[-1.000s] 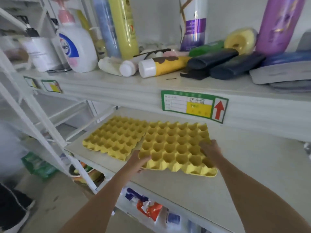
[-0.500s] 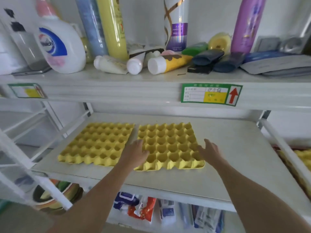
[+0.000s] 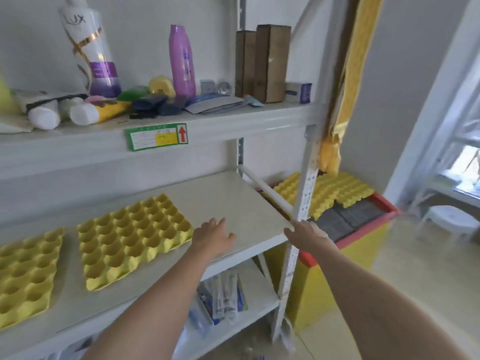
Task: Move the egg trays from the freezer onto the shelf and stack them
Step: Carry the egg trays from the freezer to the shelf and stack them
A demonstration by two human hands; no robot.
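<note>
LUX bottle (image 3: pixel 89 48), red-arrow shelf label (image 3: pixel 157 137)

Two yellow egg trays (image 3: pixel 135 237) of moulded pulp look matt and slightly rough. The shelf board (image 3: pixel 233 198) under the empty left hand (image 3: pixel 213 236) is pale, smooth, faintly speckled. The perforated upright (image 3: pixel 306 188) beside the right hand (image 3: pixel 306 233) is white-painted metal. The shampoo bottles (image 3: pixel 181 61) are glossy plastic.

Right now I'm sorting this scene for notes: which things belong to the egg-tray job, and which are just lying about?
Part of the job:
- near egg tray and far-left egg tray, side by side on the shelf
- egg trays on the freezer
- freezer
- left hand, right hand, both empty

Just lying about:
- purple bottle
- tubes
- brown boxes
- white stool
</note>
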